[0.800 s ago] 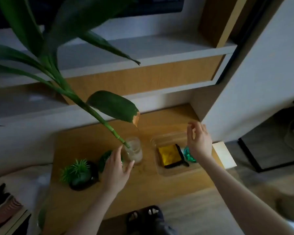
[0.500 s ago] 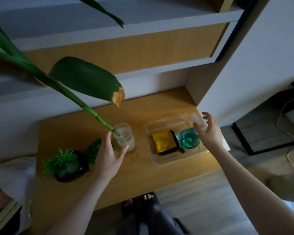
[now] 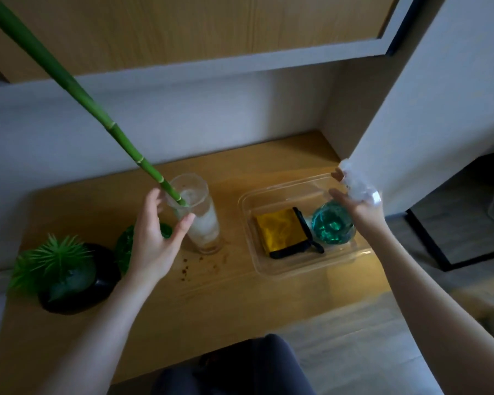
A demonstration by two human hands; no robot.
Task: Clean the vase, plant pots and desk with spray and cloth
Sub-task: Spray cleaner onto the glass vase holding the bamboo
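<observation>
My left hand (image 3: 151, 240) cups open beside the glass vase (image 3: 196, 215), thumb near its side and fingers behind its rim, with no firm grip that I can make out. My right hand (image 3: 360, 203) curls round the pale head of the spray bottle (image 3: 332, 225), whose round teal body hangs over the clear plastic tray (image 3: 305, 266); whether it rests on the tray floor I cannot tell. A green bamboo stalk (image 3: 97, 115) rises out of the vase and slants up and away beyond my left hand. Just inside my right hand, in the same tray, lies the folded yellow cloth (image 3: 280, 232) with its black edging, beside the bottle. Between my two hands, brown crumbs (image 3: 186, 269) dot the wooden surface (image 3: 211, 303) by the foot of the vase. Outside my left hand sits a black plant pot (image 3: 80, 283) with a spiky green plant, and a second green plant (image 3: 126, 249) shows partly behind that hand. A pale wall and wooden shelving stand beyond both hands.
</observation>
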